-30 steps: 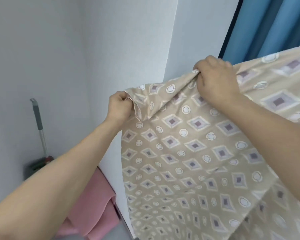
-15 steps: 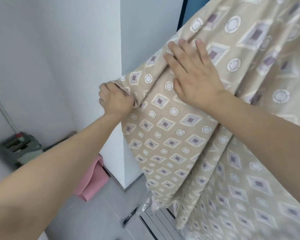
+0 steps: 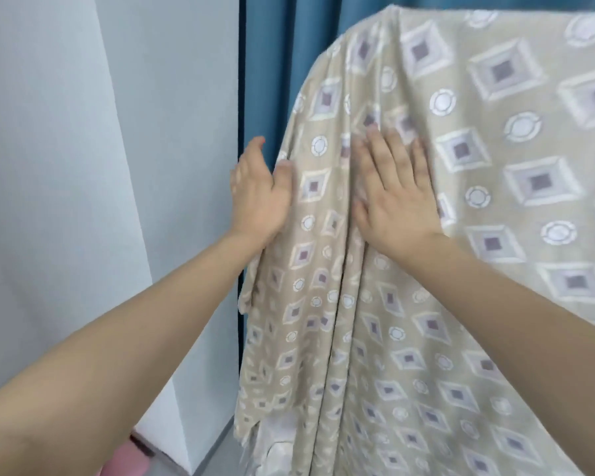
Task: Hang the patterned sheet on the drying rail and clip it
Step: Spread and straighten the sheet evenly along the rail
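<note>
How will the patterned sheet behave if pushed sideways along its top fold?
Probably floppy: the patterned sheet hangs in deep vertical folds under the left hand and right hand. It likely bunches rather than slides as one piece. No clip is visible, so it may slip off.

Patterned sheet draped over hidden rail.

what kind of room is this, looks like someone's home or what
Probably a home, in a laundry or drying corner by a window. A patterned sheet hangs draped from above, a blue curtain hangs behind it, and plain white walls meet at a corner. Both hands, left hand and right hand, lie flat on the sheet.
</note>
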The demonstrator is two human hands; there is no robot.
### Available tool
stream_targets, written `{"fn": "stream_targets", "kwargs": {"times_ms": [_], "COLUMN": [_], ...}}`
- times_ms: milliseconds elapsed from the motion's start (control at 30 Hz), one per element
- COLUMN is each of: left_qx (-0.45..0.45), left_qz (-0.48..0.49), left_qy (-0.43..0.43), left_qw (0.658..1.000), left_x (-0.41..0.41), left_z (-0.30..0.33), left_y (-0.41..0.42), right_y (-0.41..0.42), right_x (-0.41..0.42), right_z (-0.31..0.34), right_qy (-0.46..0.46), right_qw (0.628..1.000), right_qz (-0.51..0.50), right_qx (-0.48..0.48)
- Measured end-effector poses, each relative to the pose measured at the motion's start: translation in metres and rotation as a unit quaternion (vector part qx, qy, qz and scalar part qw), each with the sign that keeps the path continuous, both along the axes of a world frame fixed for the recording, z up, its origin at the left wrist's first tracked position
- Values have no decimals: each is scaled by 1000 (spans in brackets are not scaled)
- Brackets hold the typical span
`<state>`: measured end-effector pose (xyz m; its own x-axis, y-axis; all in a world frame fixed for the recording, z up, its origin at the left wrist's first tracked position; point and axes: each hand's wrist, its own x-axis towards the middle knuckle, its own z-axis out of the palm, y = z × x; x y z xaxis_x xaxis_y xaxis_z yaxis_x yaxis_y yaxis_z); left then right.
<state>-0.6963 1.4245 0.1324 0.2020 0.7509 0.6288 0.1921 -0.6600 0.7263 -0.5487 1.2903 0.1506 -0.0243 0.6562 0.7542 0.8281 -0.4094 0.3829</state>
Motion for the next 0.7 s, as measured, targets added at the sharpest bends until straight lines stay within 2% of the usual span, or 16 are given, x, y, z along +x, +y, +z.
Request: {"fn": "stream_targets", "kwargs": {"times_ms": [133,300,400,467,533,600,700], "left_qx": [91,205,240,260,262,263,279], "left_qz": [-13,40,49,54,28,-5,-68], "left_qy": [-6,5,100,176,200,195,196], "left_qw": [996,978,964,948,944,945,938], "left_x": [28,38,35,39,44,44,38], "left_z": [61,128,144,145,145,143,133], "left_y": [-2,1,-1,-4,-3,-1,9], "right_y": [-4,-4,-5,-7,-10,-9,-2], "right_x": [5,-2,-4,-11,-23,-29,-28], "right_z": [48,104,122,129,136,142,146], "right_qy": [11,61,41,22,92,227,355], "right_qw": [995,967,957,960,971,958,920], "right_qz": [-32,-54,-105,-137,-144,-128,-81], "right_qx": [98,240,267,242,169,120,144]}}
